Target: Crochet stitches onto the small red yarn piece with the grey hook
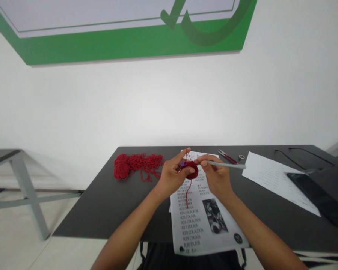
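My left hand (171, 173) pinches a small round piece of dark red crochet (192, 172), with red yarn looped up over its raised index finger. A small purple clip, perhaps a stitch marker (183, 164), shows at the piece's upper left edge. In my right hand (216, 176) is a crochet hook (228, 165) with a grey handle, its tip at the top edge of the crochet. From the piece a red yarn tail (187, 195) hangs down over a printed pattern sheet (186, 225), which lies beneath both hands and overhangs the table's front edge.
A ball of red yarn (121, 167) with a loose tangle (146, 165) lies to the left on the dark table (101, 210). At the right are red-handled thread snips (228, 156), a small ring (241, 157), another printed sheet (270, 180), eyeglasses (293, 159) and a black phone (312, 193).
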A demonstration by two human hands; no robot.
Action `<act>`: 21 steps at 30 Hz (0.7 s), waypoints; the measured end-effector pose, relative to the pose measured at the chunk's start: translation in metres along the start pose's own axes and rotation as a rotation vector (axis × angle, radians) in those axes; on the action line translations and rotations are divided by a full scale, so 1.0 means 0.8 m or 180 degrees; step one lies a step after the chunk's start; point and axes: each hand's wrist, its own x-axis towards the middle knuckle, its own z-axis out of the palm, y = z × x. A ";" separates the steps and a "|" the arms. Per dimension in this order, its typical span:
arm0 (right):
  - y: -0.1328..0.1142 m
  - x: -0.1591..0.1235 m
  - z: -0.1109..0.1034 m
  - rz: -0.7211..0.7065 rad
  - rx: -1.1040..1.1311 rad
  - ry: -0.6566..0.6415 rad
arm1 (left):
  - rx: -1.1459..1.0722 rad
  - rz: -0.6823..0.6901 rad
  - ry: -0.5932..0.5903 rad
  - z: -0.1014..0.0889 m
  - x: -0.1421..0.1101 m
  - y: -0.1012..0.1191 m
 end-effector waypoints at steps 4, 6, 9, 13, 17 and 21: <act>-0.008 0.000 0.001 -0.0306 -0.0267 0.0076 | -0.0107 -0.0057 0.0012 0.000 0.001 0.001; -0.009 0.000 -0.001 -0.0395 -0.0324 0.0090 | -0.0130 -0.0063 0.0015 0.000 0.001 0.001; -0.010 -0.001 -0.002 -0.0515 -0.0397 0.0019 | -0.0168 -0.0105 0.0005 -0.001 0.001 0.001; -0.014 -0.001 -0.002 -0.0831 -0.0473 -0.0110 | -0.0023 -0.0013 0.0039 -0.001 0.000 0.000; -0.015 -0.003 -0.002 -0.1037 -0.0542 -0.0192 | 0.0353 0.0240 0.0116 -0.002 0.000 -0.001; -0.011 -0.003 -0.005 -0.1201 -0.0622 -0.0298 | 0.0639 0.0502 0.0103 -0.004 -0.001 -0.002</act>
